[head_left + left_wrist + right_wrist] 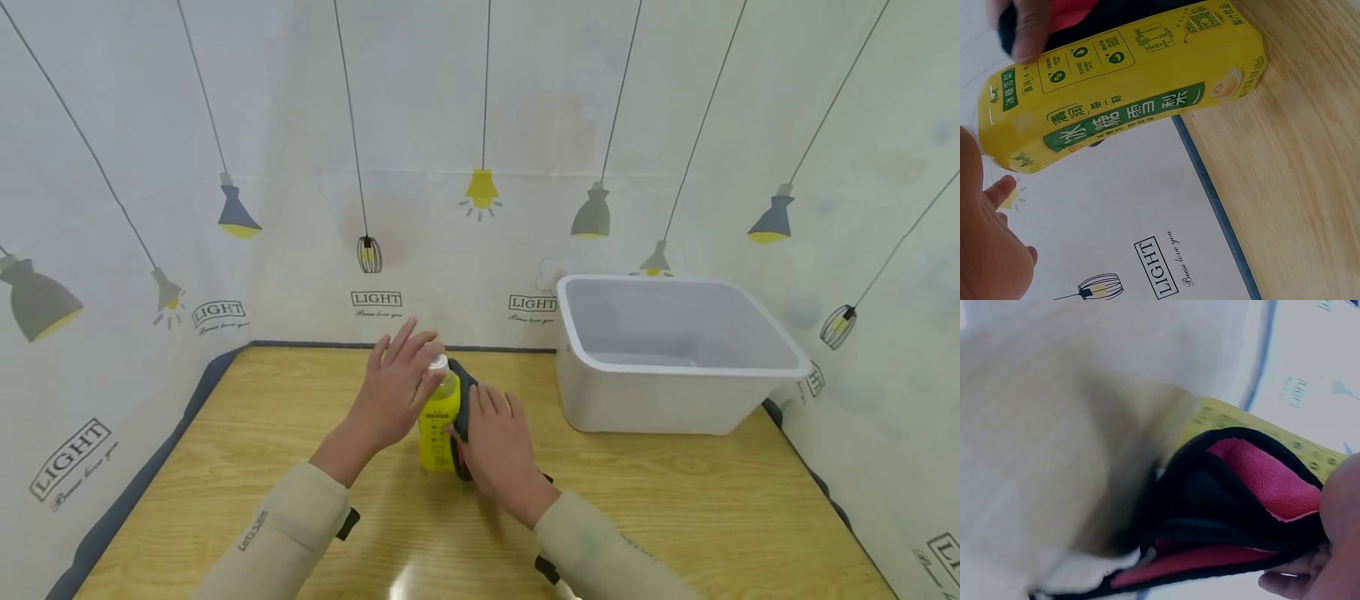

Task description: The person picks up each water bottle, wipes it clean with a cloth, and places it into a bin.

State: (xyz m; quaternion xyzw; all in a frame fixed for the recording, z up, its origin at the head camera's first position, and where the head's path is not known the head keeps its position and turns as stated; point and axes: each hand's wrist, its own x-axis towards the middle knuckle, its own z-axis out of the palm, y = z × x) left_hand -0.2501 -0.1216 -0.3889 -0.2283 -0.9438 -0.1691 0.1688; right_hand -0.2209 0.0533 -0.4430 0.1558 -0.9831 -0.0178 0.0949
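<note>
Wooden desk [675, 508] with pale grain and a glossy glare patch near the front edge, rimmed at the back and sides by a dark blue-grey strip. Walled on three sides by white sheeting printed with hanging lamps and the word "LIGHT". Yellow drink bottle [438, 425] with a white cap upright near the middle of the desk, somewhat toward the back edge, green label with Chinese lettering. Left hand [397, 387] laid over the cap from the left, fingers straight and spread, nothing clasped. Right hand [498, 446] curled around a black pouch with pink lining [463, 400], pressed against the bottle's right side; pouch mouth gaping open in the right wrist view. White plastic tub [592, 400] at the back right of the desk, well apart from the bottle.
</note>
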